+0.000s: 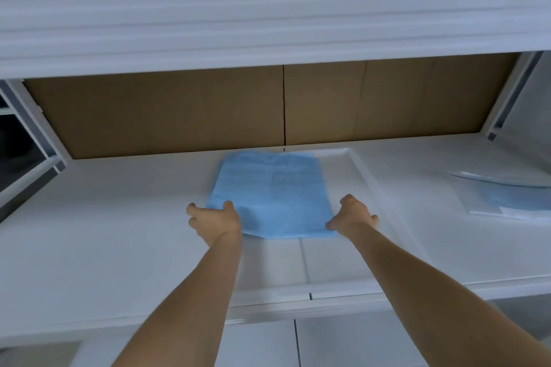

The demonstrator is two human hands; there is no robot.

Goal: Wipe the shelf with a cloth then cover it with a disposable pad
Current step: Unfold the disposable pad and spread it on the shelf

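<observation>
Nearest the camera, two bare forearms reach forward over the front lip of the white shelf (89, 247). The left hand (214, 220) pinches the near left corner of a folded blue disposable pad (271, 197), thumb on top and fingers (193, 211) curled beside and under the edge. The right hand (353, 216) grips the near right corner the same way, its fingers closed on the pad's edge. The pad lies flat near the middle of the shelf, its far edge blurred. It rests inside a shallow white tray-like panel (357, 170) with a raised rim. To the right, well apart, lies a clear plastic packet (504, 199) holding something pale blue. Behind, brown cardboard (179, 110) closes off the back, and a white upper shelf (268, 18) spans above.
</observation>
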